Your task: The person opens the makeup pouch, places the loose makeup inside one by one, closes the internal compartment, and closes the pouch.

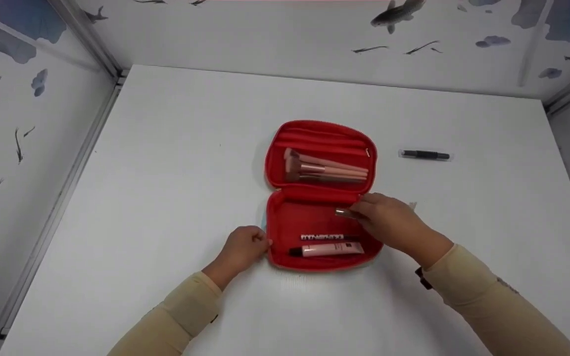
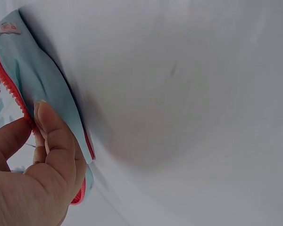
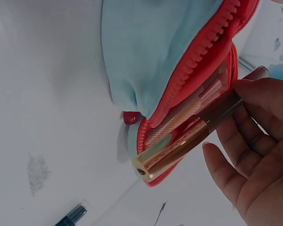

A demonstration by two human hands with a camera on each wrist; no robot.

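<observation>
An open makeup bag (image 1: 292,217), red inside and light blue outside, lies on the table. My left hand (image 1: 240,247) pinches the zipped rim at its left side; the left wrist view shows the blue outer wall (image 2: 47,84) beside the fingers. Over the lower half, my right hand (image 1: 396,225) holds a shiny gold-brown cosmetic tube (image 3: 179,146) between thumb and fingers, its free end pointing away from the palm. Makeup brushes (image 1: 324,169) lie in the upper half. The lower half contains a pink squeeze tube (image 1: 332,249) and a slim patterned stick (image 1: 322,237).
A dark double-ended cosmetic stick (image 1: 426,155) lies on the white table (image 1: 176,148) right of the bag. A small red piece (image 3: 130,117) shows by the bag's hinge in the right wrist view. Printed panels (image 1: 265,39) stand around the table.
</observation>
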